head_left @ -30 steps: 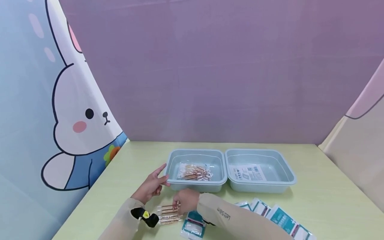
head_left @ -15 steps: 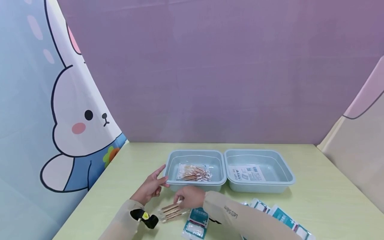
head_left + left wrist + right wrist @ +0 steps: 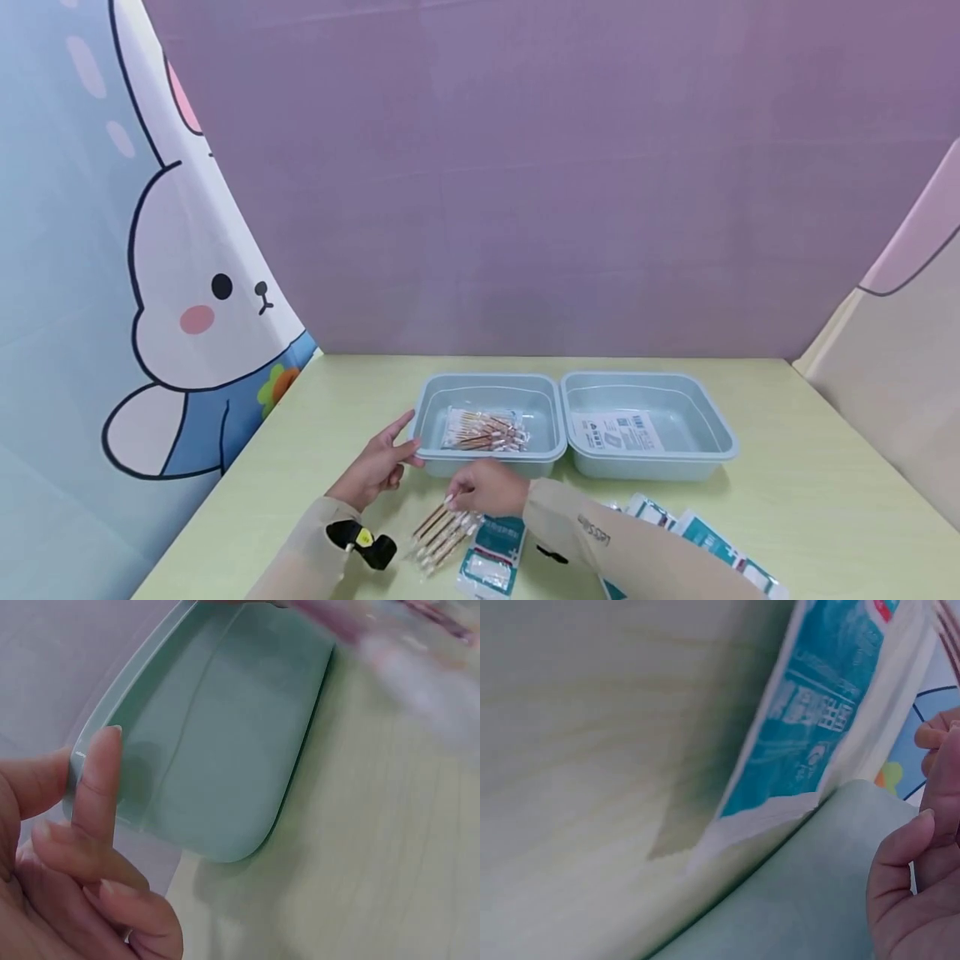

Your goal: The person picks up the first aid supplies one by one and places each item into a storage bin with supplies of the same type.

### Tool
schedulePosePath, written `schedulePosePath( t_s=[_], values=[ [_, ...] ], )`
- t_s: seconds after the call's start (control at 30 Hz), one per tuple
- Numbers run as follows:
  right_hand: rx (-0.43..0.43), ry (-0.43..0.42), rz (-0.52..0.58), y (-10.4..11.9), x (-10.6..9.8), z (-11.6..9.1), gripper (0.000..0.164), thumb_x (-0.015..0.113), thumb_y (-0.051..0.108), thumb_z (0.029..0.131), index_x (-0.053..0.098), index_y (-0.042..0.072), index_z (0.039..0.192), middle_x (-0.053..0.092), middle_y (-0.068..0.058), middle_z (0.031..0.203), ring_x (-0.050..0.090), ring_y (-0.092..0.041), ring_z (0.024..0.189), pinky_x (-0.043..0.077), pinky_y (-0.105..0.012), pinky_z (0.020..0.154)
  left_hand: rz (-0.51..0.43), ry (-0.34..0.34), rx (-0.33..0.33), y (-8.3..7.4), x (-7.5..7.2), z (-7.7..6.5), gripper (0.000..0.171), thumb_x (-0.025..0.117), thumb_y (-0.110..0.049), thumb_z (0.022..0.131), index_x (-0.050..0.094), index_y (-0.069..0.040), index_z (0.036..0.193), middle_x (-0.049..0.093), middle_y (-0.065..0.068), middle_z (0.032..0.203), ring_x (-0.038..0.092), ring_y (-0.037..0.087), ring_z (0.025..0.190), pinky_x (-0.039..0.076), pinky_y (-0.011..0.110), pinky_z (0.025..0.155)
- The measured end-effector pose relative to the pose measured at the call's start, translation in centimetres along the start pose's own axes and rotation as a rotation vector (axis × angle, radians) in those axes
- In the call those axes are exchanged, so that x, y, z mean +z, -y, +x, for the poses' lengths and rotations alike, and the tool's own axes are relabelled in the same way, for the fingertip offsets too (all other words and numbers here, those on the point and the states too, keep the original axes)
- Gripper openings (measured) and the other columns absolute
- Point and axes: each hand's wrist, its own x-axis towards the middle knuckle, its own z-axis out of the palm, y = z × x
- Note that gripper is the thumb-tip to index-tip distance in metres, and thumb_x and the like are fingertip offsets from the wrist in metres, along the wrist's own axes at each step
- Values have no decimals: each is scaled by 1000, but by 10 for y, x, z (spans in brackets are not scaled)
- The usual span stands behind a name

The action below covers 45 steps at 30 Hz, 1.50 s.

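Head view: swab packet [image 3: 446,533], clear, holding brown-stemmed swabs; upper end pinched in the right hand [image 3: 491,487], grip closed on it; packet tilted, lower end toward the person and slightly left, in front of the left tray. Contact with the tabletop [image 3: 795,467]: cannot be told. Left tray [image 3: 551,457], pale blue, front left corner grasped lightly between thumb and index of the left hand [image 3: 375,468]; a clear swab bag [image 3: 487,431] lies inside, well within the rim. Right tray [image 3: 720,457], same pattern, white label [image 3: 617,431] within; the two rims meet or nearly meet. Teal packet [image 3: 491,557], flat, just right of the swab packet, below the right hand. Further teal packets [image 3: 708,540], overlapping row, partly hidden by the right sleeve [image 3: 600,529]. Open room: a strip of tabletop between the trays and its back edge, broader stretches right of the right tray and left of the left forearm. Left wrist view: left hand's digits lie either side of the tray rim; lower edge of the tray sits dark against the tabletop; swab packet blurred, upper right. Right wrist view: teal packet, white end near the tray's base edge; right hand at the right border, swab stems just entering above.
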Motion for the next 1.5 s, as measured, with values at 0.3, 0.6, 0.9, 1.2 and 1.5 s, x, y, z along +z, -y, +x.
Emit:
schedulePosePath(
  t_s=[0.3,0.6,0.9,1.2,1.5],
  values=[
    [-9,-106,146,-5,-8,-12,12,64,12,92,71,2,88,59,1,64,48,-2,55,41,-20,55,0,-39,-16,1,1,2,60,53,-15,99,26,-17,152,66,1,67,34,9,44,28,23,45],
    [46,-295,270,3,-20,-21,17,60,15,95,67,-1,94,53,2,64,49,-7,51,44,-22,52,4,-43,-16,0,0,1,60,53,-15,99,26,-15,152,67,3,68,33,10,44,27,23,46],
    [64,-395,243,12,-38,-20,20,58,19,97,66,0,99,56,2,70,51,-9,57,49,-29,55,25,-58,-20,-1,0,2,60,54,-15,98,27,-16,152,64,0,66,32,9,44,28,25,46],
    [50,-439,252,9,-55,-14,25,57,22,98,66,0,102,62,-1,75,51,-11,57,50,-35,57,15,-51,-22,-1,-3,1,60,54,-18,98,28,-16,152,67,1,67,32,9,43,28,25,46],
    [80,-498,237,9,-67,-6,24,56,21,98,66,0,103,55,-2,69,52,-25,60,48,-35,59,3,-25,-20,2,-2,1,60,54,-17,99,27,-15,152,67,0,67,32,7,42,29,24,46]
  ],
)
